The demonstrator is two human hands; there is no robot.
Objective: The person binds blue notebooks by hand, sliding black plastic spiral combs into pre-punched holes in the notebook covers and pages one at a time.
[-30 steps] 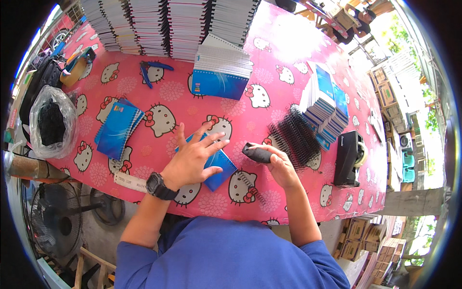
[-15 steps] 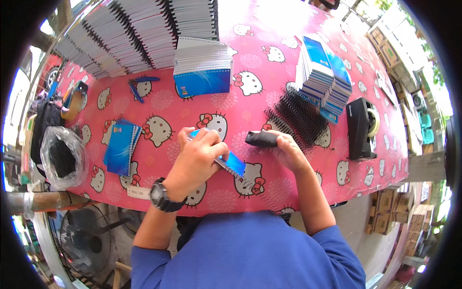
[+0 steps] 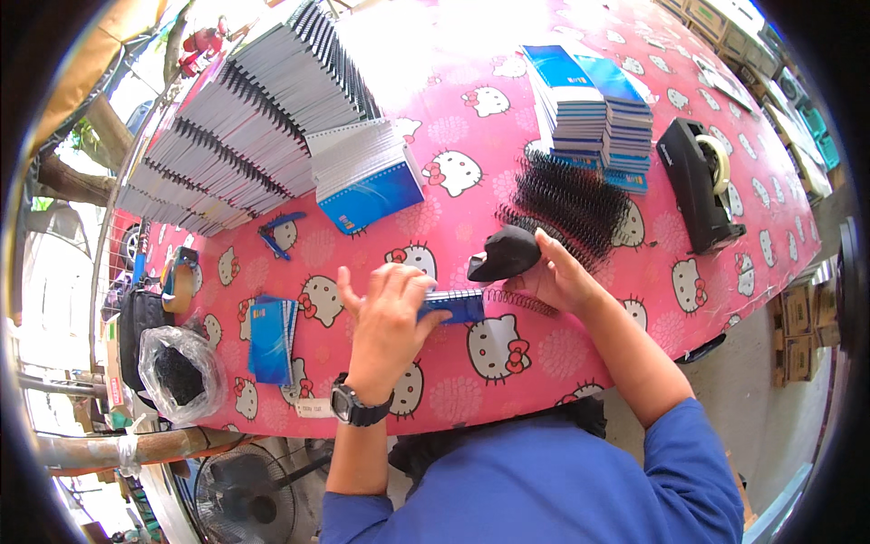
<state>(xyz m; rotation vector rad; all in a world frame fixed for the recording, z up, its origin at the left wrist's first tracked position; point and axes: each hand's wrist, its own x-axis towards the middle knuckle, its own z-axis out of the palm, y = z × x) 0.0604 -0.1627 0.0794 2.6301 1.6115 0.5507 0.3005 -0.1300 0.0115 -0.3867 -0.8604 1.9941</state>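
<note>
My left hand [image 3: 388, 308] is closed on a small blue notebook [image 3: 464, 308], its fingers over the top and the thumb against the near side. The notebook's bound edge faces up. From its right end a thin dark spiral coil [image 3: 524, 300] sticks out toward my right hand [image 3: 564, 276]. That hand holds a black, rounded object [image 3: 507, 252] with a blunt left end, just above the coil. Some of its fingers are hidden, and whether they touch the coil I cannot tell. A bundle of black spiral coils [image 3: 575, 208] lies beyond my right hand.
Blue notebooks are stacked at the far right [image 3: 603, 118], by a black tape dispenser [image 3: 698, 186]. Rows of bound books [image 3: 245, 127] and a notebook block [image 3: 367, 195] stand far left. Nearer are blue-handled pliers [image 3: 279, 236], a few notebooks [image 3: 272, 340] and a plastic-wrapped roll [image 3: 181, 374].
The notebook has gone from slanting to nearly level, and its coil now points right, beneath the black object. My right hand has turned, tilting that object. The whole view has shifted and rotated.
</note>
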